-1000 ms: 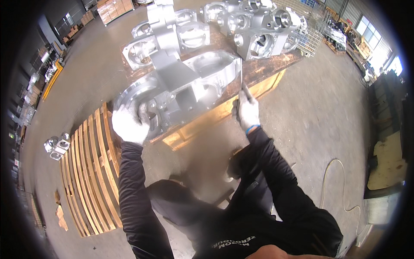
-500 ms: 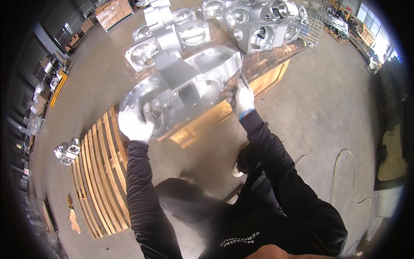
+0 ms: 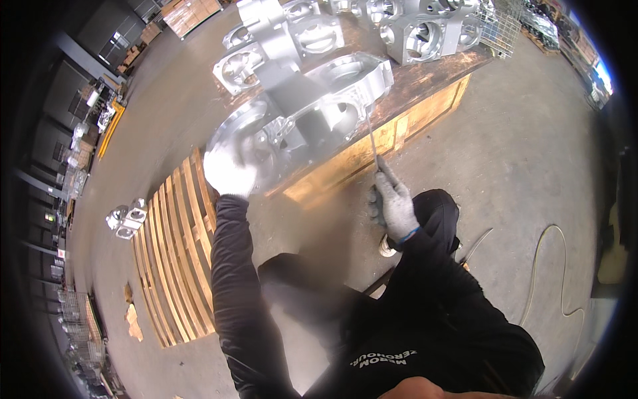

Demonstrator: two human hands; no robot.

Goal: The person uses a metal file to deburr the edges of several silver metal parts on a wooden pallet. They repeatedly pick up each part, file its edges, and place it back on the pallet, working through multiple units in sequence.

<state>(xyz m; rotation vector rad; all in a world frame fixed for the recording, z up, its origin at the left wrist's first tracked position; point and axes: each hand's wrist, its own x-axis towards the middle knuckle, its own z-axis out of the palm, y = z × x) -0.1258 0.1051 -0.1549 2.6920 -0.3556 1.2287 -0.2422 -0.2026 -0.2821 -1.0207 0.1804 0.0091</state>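
Left hand: the left hand (image 3: pixel 229 171), in a white glove, lies flat with its fingers apart against the lower left rim of the large metal casting (image 3: pixel 299 113); it presses on the part and does not close around it.
Right hand: the right hand (image 3: pixel 393 206), in a grey knitted glove, is clamped around the lower end of a thin metal tool (image 3: pixel 372 139), which looks like a file.
Tool: the thin metal tool points up from the fist, and its tip is at the right edge of the casting; whether it touches there I cannot tell.
Casting: the large metal casting is silver-grey, with round openings and ribs, and it rests on the near edge of the wooden tabletop (image 3: pixel 399 126), between the two hands.
Other castings: more grey castings (image 3: pixel 419 33) of a similar kind stand further back on the same tabletop.
Floor: a wooden pallet (image 3: pixel 176 259) lies on the concrete floor to the left, just beside the tabletop; two small metal parts (image 3: pixel 126 218) stand beyond it, and a hose (image 3: pixel 551 266) lies to the right.
Person: dark long sleeves; one shoe (image 3: pixel 387 246) shows below the right hand.
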